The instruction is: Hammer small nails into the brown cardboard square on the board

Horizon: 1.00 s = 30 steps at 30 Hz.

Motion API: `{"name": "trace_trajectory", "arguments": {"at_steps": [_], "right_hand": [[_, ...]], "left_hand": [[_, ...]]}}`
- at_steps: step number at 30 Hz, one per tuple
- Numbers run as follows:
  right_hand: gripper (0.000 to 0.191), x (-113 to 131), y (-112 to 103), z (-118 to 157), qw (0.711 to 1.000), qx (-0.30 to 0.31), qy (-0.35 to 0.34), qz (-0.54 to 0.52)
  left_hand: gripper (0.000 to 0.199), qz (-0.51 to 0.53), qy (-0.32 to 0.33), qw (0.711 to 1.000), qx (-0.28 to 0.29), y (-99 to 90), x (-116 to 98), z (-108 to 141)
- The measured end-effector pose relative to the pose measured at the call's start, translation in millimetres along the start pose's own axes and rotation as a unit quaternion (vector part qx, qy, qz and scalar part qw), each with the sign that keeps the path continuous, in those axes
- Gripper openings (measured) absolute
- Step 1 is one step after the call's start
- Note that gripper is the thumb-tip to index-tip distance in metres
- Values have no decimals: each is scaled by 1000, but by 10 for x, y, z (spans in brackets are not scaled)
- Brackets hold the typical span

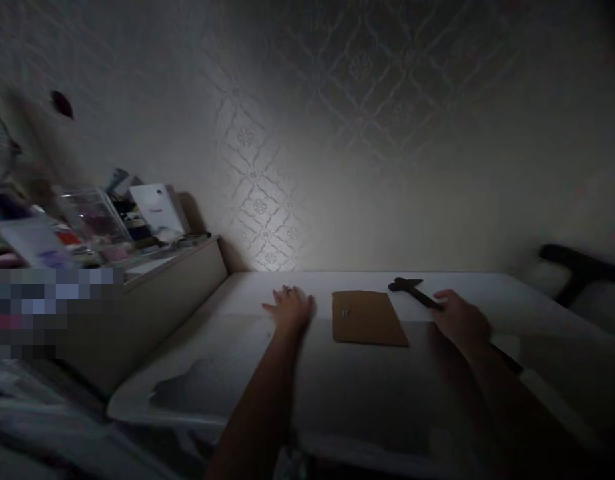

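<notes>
A brown flat sheet, like card or leather, [368,317] lies on the white table [337,393] between my hands. My left hand [290,307] rests flat on the table just left of the sheet, fingers spread, a ring on one finger. My right hand [460,319] lies to the right of the sheet, its fingers on the handle end of a dark hammer-like tool [412,291] that lies on the table behind the sheet's far right corner. Whether the hand grips the handle is unclear in the dim light.
A patterned wall [297,167] stands right behind the table. At the left a lower shelf [177,267] carries clear boxes, a white package [157,210] and clutter. A dark chair part [582,267] shows at the far right.
</notes>
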State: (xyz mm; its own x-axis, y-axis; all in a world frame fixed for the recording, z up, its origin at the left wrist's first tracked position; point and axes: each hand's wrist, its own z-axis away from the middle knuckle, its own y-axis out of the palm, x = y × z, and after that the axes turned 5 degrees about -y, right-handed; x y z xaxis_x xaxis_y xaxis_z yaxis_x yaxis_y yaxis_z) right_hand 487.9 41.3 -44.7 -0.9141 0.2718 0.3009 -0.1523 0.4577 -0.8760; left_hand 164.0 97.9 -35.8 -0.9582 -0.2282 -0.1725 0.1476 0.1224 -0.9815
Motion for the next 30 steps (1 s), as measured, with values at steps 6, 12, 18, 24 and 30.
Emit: {"name": "trace_trajectory", "arguments": {"at_steps": [6, 12, 18, 24, 30], "right_hand": [[32, -11, 27, -12, 1000, 20, -1, -1], [31, 6, 23, -22, 999, 50, 4, 7], [32, 31, 0, -1, 999, 48, -13, 17], [31, 121, 26, -1, 992, -63, -111, -7], [32, 437, 136, 116, 939, -71, -301, -151]], "left_hand": [[65, 6, -1, 1000, -6, 1, -3, -7], [55, 10, -11, 999, -37, 38, -11, -31], [46, 10, 4, 999, -48, 8, -29, -5], [41, 9, 21, 997, -77, 13, -37, -17], [33, 9, 19, 997, -81, 20, -18, -30]]}}
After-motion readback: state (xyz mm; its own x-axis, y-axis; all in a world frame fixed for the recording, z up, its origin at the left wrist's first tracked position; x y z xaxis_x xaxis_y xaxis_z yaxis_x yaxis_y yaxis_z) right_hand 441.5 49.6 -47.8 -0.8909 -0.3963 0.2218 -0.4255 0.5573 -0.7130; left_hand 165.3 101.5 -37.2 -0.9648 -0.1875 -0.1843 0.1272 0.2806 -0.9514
